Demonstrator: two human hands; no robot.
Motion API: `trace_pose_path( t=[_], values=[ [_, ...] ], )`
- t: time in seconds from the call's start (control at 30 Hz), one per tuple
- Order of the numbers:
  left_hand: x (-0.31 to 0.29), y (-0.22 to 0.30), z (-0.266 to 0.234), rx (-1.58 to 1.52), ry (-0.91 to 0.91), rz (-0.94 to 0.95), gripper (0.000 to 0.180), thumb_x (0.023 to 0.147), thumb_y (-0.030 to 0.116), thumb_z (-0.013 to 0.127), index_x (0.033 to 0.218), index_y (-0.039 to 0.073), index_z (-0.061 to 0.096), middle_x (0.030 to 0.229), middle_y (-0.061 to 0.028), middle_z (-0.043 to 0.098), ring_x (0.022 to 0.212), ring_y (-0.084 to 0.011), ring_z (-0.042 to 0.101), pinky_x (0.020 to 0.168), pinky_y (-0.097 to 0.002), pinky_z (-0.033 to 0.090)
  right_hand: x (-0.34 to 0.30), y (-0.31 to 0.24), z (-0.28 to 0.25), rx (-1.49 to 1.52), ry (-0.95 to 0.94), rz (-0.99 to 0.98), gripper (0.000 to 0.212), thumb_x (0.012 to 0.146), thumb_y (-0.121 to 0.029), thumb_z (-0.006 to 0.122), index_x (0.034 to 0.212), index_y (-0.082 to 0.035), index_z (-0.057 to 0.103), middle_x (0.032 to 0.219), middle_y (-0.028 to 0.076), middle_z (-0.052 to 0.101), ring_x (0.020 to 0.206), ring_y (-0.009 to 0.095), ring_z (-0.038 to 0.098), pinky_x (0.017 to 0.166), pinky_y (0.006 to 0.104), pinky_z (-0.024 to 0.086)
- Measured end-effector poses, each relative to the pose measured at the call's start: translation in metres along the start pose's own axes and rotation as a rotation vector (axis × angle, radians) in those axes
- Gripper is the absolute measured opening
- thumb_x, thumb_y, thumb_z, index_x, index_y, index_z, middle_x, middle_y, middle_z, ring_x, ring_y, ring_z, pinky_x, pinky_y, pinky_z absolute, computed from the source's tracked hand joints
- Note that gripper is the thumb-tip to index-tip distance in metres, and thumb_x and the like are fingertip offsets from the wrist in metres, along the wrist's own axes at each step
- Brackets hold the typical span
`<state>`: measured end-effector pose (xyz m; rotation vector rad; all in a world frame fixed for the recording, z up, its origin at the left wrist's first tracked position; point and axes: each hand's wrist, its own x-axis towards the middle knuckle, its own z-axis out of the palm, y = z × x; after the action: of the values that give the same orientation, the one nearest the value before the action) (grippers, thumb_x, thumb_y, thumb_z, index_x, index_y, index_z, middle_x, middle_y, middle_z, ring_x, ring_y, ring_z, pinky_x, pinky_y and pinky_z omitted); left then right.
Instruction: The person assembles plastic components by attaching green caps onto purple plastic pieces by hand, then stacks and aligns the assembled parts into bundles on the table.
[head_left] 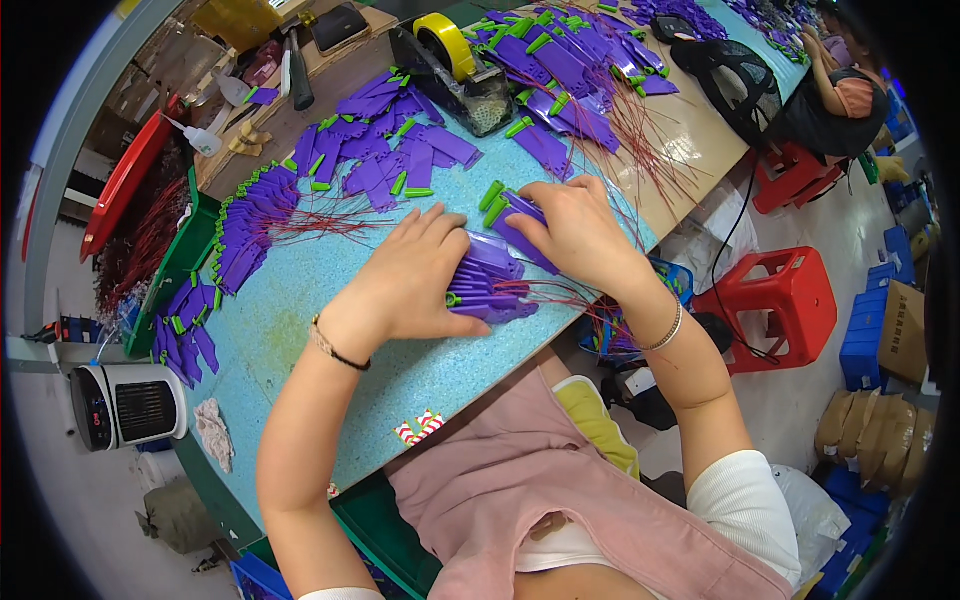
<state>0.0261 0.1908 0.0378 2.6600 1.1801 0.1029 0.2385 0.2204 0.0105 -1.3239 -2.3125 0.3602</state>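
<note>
A row of overlapping flat purple plastic pieces with green ends (488, 280) lies near the right edge of the blue work surface, thin red wires trailing off to its right. Around its left side curls my left hand (405, 275), thumb at the near side and fingers at the far side. My right hand (583, 232) is closed on a couple of purple pieces with green tips (522, 232), just beyond the row; its fingers partly hide them. Farther left, a fanned row of similar pieces (257, 215) spreads its red wires toward my left hand.
Loose purple pieces (375, 150) pile up beyond my hands, near a tape dispenser with yellow tape (445, 48). A white heater (128, 405) stands at the left, a crumpled cloth (213, 435) beside it. Red stools (775, 305) and a seated person (840, 90) are at the right.
</note>
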Motion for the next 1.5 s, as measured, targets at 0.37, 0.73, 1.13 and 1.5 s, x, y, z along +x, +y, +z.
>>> trace_pose_path(
  t=[0.37, 0.73, 1.13, 1.5],
  values=[
    [-0.039, 0.039, 0.019, -0.036, 0.293, -0.086, 0.068, 0.06, 0.029, 0.077, 0.115, 0.004, 0.045, 0.117, -0.0166, 0.044, 0.114, -0.0378, 0.042, 0.097, -0.0466, 0.034, 0.0, -0.018, -0.001, 0.145, -0.091, -0.146, 0.02, 0.083, -0.021, 0.058, 0.089, -0.002, 0.061, 0.078, 0.016, 0.062, 0.074, 0.036, 0.059, 0.066, 0.0417, 0.045],
    [-0.051, 0.042, 0.035, -0.355, 0.369, -0.195, 0.1, 0.059, 0.023, 0.08, 0.138, 0.001, 0.022, 0.141, -0.0308, 0.016, 0.124, -0.0475, 0.031, 0.098, -0.0448, 0.037, -0.014, -0.037, 0.04, 0.426, 0.105, -0.141, 0.021, 0.087, -0.023, 0.054, 0.083, -0.002, 0.056, 0.077, 0.015, 0.057, 0.071, 0.035, 0.057, 0.061, 0.0418, 0.044],
    [-0.053, 0.051, 0.042, -0.393, 0.37, -0.283, 0.098, 0.059, 0.018, 0.078, 0.139, 0.004, 0.023, 0.141, -0.0276, 0.017, 0.122, -0.044, 0.037, 0.092, -0.0416, 0.044, -0.01, -0.017, 0.0, 0.414, -0.292, -0.298, 0.035, 0.079, -0.024, 0.063, 0.104, 0.0, 0.057, 0.092, 0.015, 0.058, 0.086, 0.033, 0.057, 0.075, 0.0371, 0.046],
    [-0.053, 0.061, 0.051, -0.346, 0.442, -0.34, 0.099, 0.06, 0.019, 0.078, 0.139, 0.003, 0.022, 0.132, -0.0297, 0.028, 0.118, -0.0455, 0.038, 0.094, -0.0431, 0.04, -0.014, -0.021, 0.018, 0.258, -0.008, -0.316, 0.023, 0.075, -0.016, 0.065, 0.091, -0.003, 0.055, 0.083, 0.012, 0.055, 0.082, 0.031, 0.054, 0.068, 0.0398, 0.045]
  ],
)
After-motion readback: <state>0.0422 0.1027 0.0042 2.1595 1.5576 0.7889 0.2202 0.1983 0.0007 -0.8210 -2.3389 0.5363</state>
